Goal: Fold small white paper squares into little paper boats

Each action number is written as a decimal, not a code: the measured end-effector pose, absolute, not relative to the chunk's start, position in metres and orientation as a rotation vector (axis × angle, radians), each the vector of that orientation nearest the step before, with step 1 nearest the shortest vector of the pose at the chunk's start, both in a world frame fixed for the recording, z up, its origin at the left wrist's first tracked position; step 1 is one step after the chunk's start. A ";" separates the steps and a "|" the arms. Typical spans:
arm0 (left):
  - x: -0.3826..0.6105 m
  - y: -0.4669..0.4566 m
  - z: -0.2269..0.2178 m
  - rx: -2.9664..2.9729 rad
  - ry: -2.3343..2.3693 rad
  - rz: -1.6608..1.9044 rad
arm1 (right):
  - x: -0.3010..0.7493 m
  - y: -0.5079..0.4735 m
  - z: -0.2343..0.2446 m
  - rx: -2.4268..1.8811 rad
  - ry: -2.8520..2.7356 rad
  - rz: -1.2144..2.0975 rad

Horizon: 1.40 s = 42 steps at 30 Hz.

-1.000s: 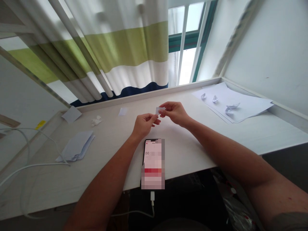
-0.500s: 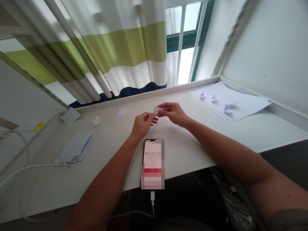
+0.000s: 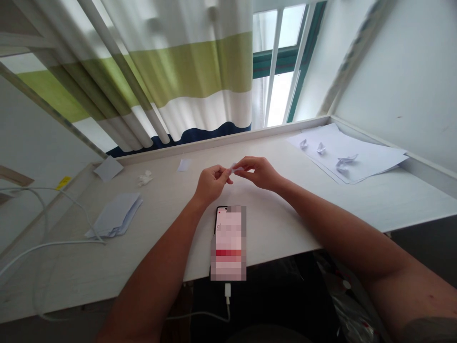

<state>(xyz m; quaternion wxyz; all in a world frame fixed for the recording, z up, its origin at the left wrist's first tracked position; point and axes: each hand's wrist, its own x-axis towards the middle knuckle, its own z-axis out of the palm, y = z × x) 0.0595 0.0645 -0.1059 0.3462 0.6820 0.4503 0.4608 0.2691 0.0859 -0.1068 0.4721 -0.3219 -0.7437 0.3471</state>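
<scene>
Between both hands, above the middle of the white table [image 3: 171, 205], is a small piece of white paper [image 3: 236, 168]. My left hand [image 3: 213, 182] pinches its left side between thumb and fingers. From the right, my right hand [image 3: 260, 171] has its thumb and fingertips closed on the paper's other side. Fingers cover much of the sheet, so its exact folds cannot be made out. Just below the hands lies a phone [image 3: 229, 243] with a partly blurred screen, plugged into a white cable [image 3: 227, 291] at the table's front edge.
Several folded paper shapes [image 3: 321, 148] rest on large white sheets [image 3: 371, 152] at the back right. On the left are a paper stack [image 3: 116, 214], a crumpled paper [image 3: 145, 178], loose paper pieces [image 3: 183, 165] and a looping white cord [image 3: 53, 245]. A curtain [image 3: 193, 71] hangs behind.
The paper in my hands has turned and now shows less of its flat face. My right hand's fingers have shifted over its top. The whole view has moved slightly.
</scene>
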 end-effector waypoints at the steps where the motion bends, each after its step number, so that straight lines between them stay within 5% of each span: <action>1: 0.061 0.064 -0.106 1.724 1.126 1.223 | 0.268 0.086 -0.108 -0.791 -1.797 0.868; 11: 0.063 0.063 -0.108 1.782 1.112 1.345 | 0.262 0.084 -0.113 -0.742 -1.665 1.085; 26: 0.070 0.060 -0.110 1.662 1.142 1.423 | 0.262 0.078 -0.105 -0.755 -2.004 0.549; 42: 0.066 0.065 -0.110 1.574 0.966 1.402 | 0.261 0.079 -0.109 -0.686 -1.611 1.294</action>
